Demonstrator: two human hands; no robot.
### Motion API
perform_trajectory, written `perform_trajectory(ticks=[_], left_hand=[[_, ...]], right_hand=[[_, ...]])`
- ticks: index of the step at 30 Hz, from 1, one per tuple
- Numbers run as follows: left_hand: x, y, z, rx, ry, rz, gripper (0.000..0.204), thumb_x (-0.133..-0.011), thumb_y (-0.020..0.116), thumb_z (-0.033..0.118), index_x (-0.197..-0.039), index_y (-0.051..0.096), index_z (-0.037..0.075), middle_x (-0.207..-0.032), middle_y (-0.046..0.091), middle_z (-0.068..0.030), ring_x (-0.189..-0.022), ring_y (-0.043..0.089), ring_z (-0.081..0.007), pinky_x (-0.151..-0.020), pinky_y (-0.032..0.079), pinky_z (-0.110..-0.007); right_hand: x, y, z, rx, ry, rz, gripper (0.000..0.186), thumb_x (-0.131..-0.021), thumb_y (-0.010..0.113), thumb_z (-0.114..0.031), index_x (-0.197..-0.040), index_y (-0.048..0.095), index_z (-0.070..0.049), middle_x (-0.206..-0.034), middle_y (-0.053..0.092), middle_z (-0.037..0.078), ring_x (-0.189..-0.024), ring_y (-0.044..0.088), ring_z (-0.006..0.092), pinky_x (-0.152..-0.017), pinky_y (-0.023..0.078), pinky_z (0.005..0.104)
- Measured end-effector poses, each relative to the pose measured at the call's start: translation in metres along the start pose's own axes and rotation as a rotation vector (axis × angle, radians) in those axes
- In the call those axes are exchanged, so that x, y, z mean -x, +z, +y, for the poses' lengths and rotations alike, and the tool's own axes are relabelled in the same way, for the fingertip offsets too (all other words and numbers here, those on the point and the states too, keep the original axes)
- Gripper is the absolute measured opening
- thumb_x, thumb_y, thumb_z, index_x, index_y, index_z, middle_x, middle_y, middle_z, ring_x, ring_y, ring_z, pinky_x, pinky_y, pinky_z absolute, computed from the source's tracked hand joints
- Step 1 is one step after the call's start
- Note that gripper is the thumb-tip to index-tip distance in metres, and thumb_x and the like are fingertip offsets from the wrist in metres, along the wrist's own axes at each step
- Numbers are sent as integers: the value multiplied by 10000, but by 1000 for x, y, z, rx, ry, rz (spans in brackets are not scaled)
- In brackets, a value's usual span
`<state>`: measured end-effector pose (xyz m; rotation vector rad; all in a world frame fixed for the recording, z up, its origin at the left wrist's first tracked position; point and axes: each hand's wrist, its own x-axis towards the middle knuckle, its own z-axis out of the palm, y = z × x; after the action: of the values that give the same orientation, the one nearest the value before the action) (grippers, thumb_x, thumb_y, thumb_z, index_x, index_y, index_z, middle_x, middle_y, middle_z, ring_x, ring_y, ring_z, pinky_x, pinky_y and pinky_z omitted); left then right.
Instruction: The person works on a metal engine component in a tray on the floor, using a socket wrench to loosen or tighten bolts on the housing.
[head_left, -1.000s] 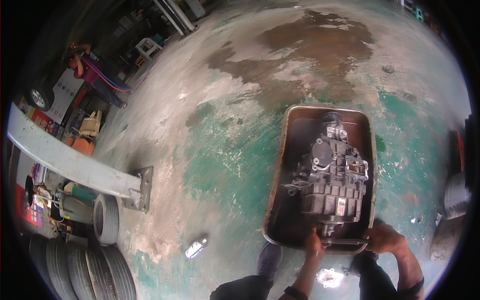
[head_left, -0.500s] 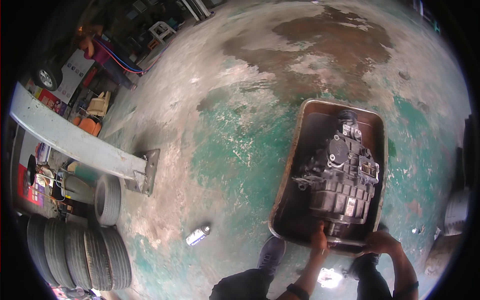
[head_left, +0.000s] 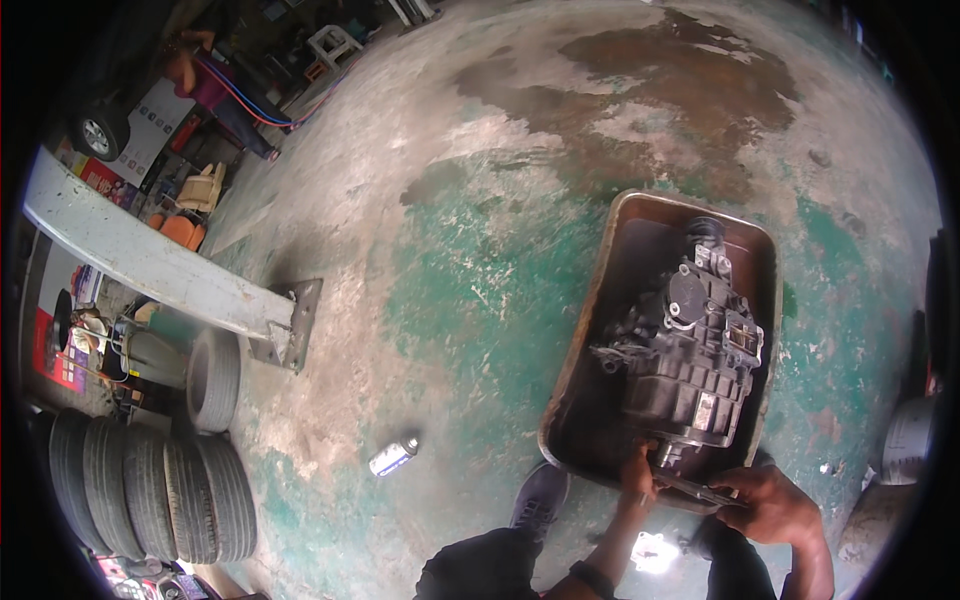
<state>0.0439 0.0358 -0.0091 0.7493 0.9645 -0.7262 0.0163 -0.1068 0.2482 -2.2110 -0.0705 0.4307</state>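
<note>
Gripping gearbox (head_left: 690,350) end: left hand (head_left: 637,472) | right hand (head_left: 765,500) fingers closed on tool (head_left: 700,489) | tray (head_left: 590,330) wall around

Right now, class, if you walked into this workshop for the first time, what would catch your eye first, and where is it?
First comes the dark, greasy gearbox lying in a rusty metal tray on the worn green floor, right of centre. At the tray's near end the left hand touches the gearbox and the right hand holds a slim dark tool. Stacked tyres stand at lower left, with a small spray can lying nearby.
</note>
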Motion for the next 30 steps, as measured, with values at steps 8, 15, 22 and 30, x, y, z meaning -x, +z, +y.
perform_trajectory(ticks=[8, 15, 22, 30], left_hand=[[-8, -1, -3, -68, 95, 36, 332, -879, 487, 433, -970, 560, 122, -890, 611, -59, -570, 610, -231, -390, 493, -328], [21, 17, 10, -232, 87, 150, 382, -873, 497, 461, -1032, 577, 123, -1035, 554, -43, -610, 587, -198, -375, 476, -298], [9, 7, 5, -299, 81, 151, 428, -857, 516, 499, -1097, 567, 148, -971, 577, -29, -628, 560, -165, -383, 452, -295], [-5, -1, -5, -150, 80, 112, 420, -864, 507, 491, -1081, 549, 134, -973, 590, -53, -661, 596, -208, -392, 466, -339]], right_hand=[[12, -1, 53, 157, 202, -35, 290, -648, 675, -72, -932, 631, -33, -774, 647, 138, -694, 643, 266, -613, 503, 337], [16, 41, 149, 284, 434, -169, 282, -634, 635, -263, -822, 663, -56, -756, 645, 179, -771, 636, 331, -707, 497, 419], [13, 74, 200, 404, 348, -219, 314, -638, 627, -309, -816, 677, -55, -780, 647, 185, -788, 631, 346, -745, 494, 415], [10, 21, 120, 51, 410, -341, 484, -651, 729, -364, -978, 624, -22, -860, 652, 167, -806, 627, 338, -720, 496, 375]])
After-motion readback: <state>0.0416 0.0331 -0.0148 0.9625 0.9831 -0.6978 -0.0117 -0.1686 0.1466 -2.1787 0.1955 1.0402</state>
